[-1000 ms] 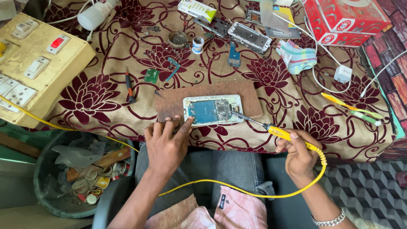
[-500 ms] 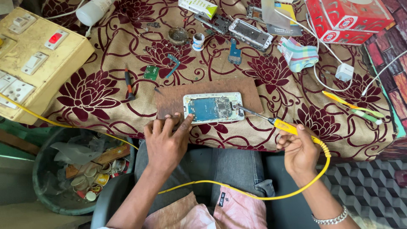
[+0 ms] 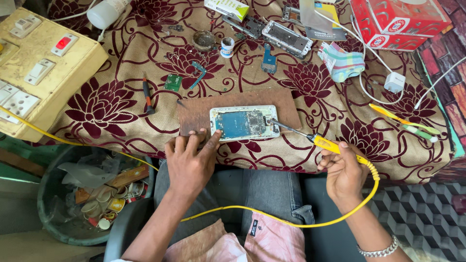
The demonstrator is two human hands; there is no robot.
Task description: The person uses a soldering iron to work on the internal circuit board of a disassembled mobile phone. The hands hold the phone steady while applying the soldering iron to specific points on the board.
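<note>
Phone (image 3: 245, 123) with its back open lies on the brown board (image 3: 194, 112) near the table's front edge, where my left hand (image 3: 190, 160) presses flat so nothing slides, while my right hand (image 3: 343, 171) grips the yellow soldering iron (image 3: 335, 145), tip at the phone's right end.

We are seeing both forearms bare, with no sleeves showing. The left hand (image 3: 190, 162) is wearing no ring or band. At the wrist below the right hand (image 3: 345, 171), toward five o'clock, a silver-coloured metal link bracelet (image 3: 380, 250) is circling the arm. Grey denim trousers (image 3: 252, 194) are covering the lap at six o'clock, with seams and a pocket edge showing.
</note>
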